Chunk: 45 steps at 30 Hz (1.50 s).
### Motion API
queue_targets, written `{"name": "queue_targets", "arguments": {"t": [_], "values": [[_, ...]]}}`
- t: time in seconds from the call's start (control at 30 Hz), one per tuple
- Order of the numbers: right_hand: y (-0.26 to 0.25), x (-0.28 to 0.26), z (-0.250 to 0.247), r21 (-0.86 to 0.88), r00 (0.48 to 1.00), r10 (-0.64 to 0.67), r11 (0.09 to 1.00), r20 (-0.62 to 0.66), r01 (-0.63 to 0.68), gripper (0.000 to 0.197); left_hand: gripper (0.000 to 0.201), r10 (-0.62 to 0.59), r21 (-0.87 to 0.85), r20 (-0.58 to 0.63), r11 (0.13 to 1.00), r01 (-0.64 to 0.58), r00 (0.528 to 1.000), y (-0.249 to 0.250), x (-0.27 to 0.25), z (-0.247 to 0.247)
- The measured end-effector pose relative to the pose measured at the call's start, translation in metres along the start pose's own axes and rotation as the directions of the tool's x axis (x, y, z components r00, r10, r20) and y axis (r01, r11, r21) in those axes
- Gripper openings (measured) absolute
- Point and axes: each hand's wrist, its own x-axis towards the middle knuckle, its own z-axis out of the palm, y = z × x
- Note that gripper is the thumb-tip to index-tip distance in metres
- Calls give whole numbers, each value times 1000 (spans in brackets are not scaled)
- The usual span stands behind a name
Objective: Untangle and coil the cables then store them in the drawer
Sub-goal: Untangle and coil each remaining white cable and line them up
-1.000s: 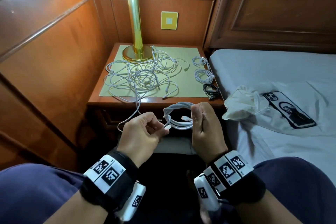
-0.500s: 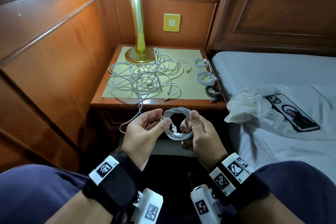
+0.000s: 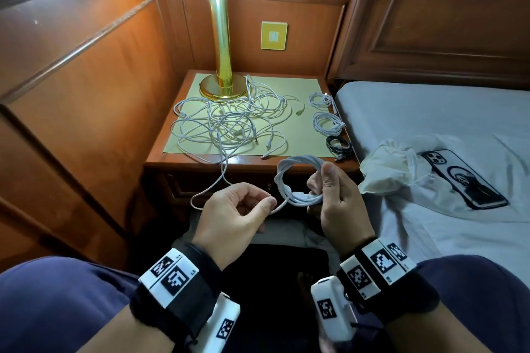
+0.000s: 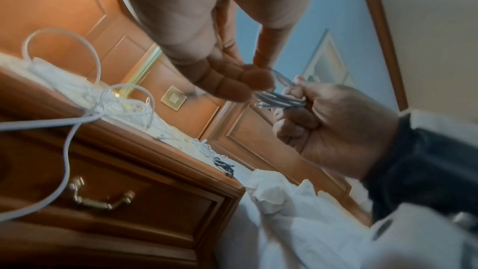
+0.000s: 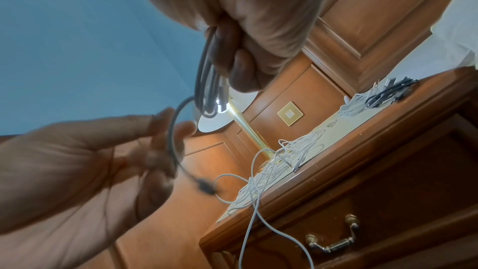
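In front of the nightstand my right hand (image 3: 321, 183) grips a coiled white cable (image 3: 298, 180) upright by its right side. The coil's free tail runs down-left to my left hand (image 3: 266, 205), whose thumb and forefinger pinch it. From the right wrist the coil (image 5: 207, 81) hangs below my curled fingers, and the tail's plug (image 5: 204, 185) sticks out past the left hand (image 5: 77, 171). A tangle of white cables (image 3: 229, 123) lies on the nightstand (image 3: 160, 157); one strand (image 3: 223, 178) droops over its front edge. The drawer's brass handle (image 4: 101, 197) shows below the top, and the drawer is closed.
Two coiled white cables (image 3: 321, 100) (image 3: 327, 123) and a coiled black one (image 3: 339, 146) lie along the nightstand's right edge. A brass lamp (image 3: 220, 66) stands at the back. On the bed to the right lie a phone (image 3: 461, 178) and a crumpled white bag (image 3: 387, 169).
My left hand has drawn back from the coil toward the lower left, with the cable's tail now pinched in it. The right hand has kept its hold on the coil.
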Motion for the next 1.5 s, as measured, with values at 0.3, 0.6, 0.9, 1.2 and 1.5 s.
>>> {"name": "queue_targets", "arguments": {"t": [0.3,0.6,0.9,1.2,1.5], "values": [[0,-5,3,14,1000,15,1000,3,-15,46,38,-123,-320,139,933,163,983,5,-9,11],[-13,-9,9,354,983,182,917,35,-183,47,24,-25,20,48,1000,24,999,-9,-13,18],[3,-13,15,22,988,85,996,131,-89,52,68,1,-283,136,958,38,991,3,-16,17],[8,-11,9,-302,994,-51,950,95,77,39,75,12,-382,135,923,41,991,4,-14,15],[5,-11,8,-306,996,-24,951,85,49,41,55,-48,-499,125,860,105,991,-3,-5,18]]}}
